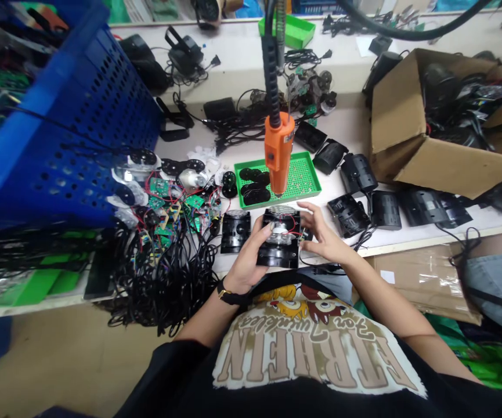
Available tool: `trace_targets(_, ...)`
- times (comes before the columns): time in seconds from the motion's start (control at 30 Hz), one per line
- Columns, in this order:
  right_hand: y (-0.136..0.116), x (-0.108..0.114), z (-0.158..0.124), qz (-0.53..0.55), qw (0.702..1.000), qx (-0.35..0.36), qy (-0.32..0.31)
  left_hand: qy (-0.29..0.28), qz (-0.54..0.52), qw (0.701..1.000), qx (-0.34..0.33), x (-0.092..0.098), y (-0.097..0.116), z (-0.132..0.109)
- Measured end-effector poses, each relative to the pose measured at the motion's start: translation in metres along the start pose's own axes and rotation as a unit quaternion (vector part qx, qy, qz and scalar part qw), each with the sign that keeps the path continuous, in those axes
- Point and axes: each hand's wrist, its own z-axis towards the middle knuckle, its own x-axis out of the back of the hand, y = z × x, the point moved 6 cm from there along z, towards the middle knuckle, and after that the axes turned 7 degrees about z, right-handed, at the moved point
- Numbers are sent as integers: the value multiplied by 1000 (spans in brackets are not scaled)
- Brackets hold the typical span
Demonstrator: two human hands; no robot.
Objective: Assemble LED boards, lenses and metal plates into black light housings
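A black plastic housing [279,255] with a clear round part, a white part and red wires inside is in front of my body, its inner side facing up. My left hand [249,251] is closed on its left side, the thumb lying over the edge. My right hand [324,237] curls round its right side by a small part with wires, index finger stretched away from the rest. Just beyond hangs an orange electric screwdriver [279,152], over a green tray [307,177] with black discs and small screws. Another black housing [235,232] lies left of my left hand.
Circuit boards [161,187] and black cables [176,273] are heaped at left beside a blue perforated basket [124,98]. Black housings [357,173] lie along the right side. An open cardboard box [396,116] with black parts stands beyond them. Someone's leg [498,273] shows far right.
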Motion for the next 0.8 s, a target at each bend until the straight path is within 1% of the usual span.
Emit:
trace_targets(0.07, 9, -4, -1, 0, 997, -67, -35, 8, 13, 1000, 4, 7, 4, -4)
trace_targets(0.1, 9, -4, -2, 3, 995, -92, -34, 17, 18, 1000, 3, 11, 5, -5)
trace_targets(0.13, 7, -2, -3, 9, 994, -104, -19, 30, 25, 999, 0, 16, 7, -7)
trace_targets(0.2, -7, 4, -8, 13, 995, -95, 36, 65, 45, 997, -21, 24, 8, -9)
trace_targets(0.23, -19, 7, -10, -2, 996, -72, 55, 86, 55, 994, -38, 27, 9, -11)
trace_targets(0.27, -32, 7, -13, -30, 997, -41, 58, 107, 61, 991, -58, 30, 9, -12)
trace_targets(0.3, -45, 2, -16, -70, 997, -7, 31, 124, 62, 987, -76, 32, 9, -13)
trace_targets(0.33, -56, -6, -18, -109, 994, 18, -24, 137, 57, 985, -89, 33, 7, -13)
trace_targets(0.4, -66, -26, -24, -149, 977, 30, -149, 148, 41, 983, -98, 32, 3, -13)
trace_targets(0.43, -66, -33, -25, -147, 972, 23, -180, 148, 34, 984, -97, 32, 1, -12)
trace_targets(0.47, -63, -36, -24, -134, 977, 14, -167, 146, 29, 984, -95, 31, 0, -12)
trace_targets(0.5, -59, -34, -21, -113, 987, 8, -112, 141, 26, 985, -94, 30, -2, -12)
trace_targets(0.53, -54, -29, -17, -83, 996, 4, -28, 134, 27, 986, -94, 30, -2, -12)
trace_targets(0.57, -46, -24, -14, -47, 997, -6, 56, 125, 31, 987, -98, 28, -2, -12)
trace_targets(0.6, -36, -22, -13, -6, 993, -26, 116, 115, 37, 987, -103, 27, -3, -13)
trace_targets(0.63, -25, -24, -11, 39, 988, -52, 143, 104, 45, 988, -107, 25, -3, -14)
trace_targets(0.67, -15, -31, -8, 84, 984, -81, 138, 94, 53, 988, -110, 23, -4, -15)
trace_targets(0.73, -2, -47, -4, 151, 976, -130, 93, 79, 66, 988, -114, 20, -6, -18)
trace_targets(0.8, 2, -56, -1, 174, 971, -141, 82, 78, 70, 988, -115, 17, -9, -19)
